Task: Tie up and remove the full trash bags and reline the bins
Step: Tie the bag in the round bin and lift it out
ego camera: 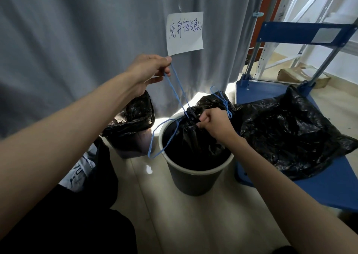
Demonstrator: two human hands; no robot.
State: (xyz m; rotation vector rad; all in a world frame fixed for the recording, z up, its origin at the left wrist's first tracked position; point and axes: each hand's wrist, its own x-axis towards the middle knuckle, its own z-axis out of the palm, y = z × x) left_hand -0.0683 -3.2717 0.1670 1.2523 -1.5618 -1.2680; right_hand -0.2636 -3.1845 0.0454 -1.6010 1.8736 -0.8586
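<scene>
While the left hand (pixel 149 70) is up high with its fingers pinched closed on the thin blue drawstring cord (pixel 177 88), the right hand (pixel 215 124) sits lower, fisted tight around the gathered neck of the black plastic trash bag (pixel 193 137). So both hands are closed on something, cord in one and bag in the other. The cord runs taut from the left hand down to the bunched neck, and a loose loop of it hangs over the near-left rim of the round grey bin with the pale rim (pixel 193 178). The bag sits inside that bin, its top cinched just above the rim.

The bin stands on the pale tile floor (pixel 174 215). Just behind it to the left is a second dark bin lined with a black bag (pixel 133 130), close to the grey curtain (pixel 77 41). A white paper note with handwriting (pixel 185 33) hangs on the curtain. On the right, a blue platform cart (pixel 319 186) carries a crumpled black bag (pixel 290 130) spread over its deck, and another black bag tied with blue cord (pixel 215 101) sits between the bin and the cart's back-left corner.
</scene>
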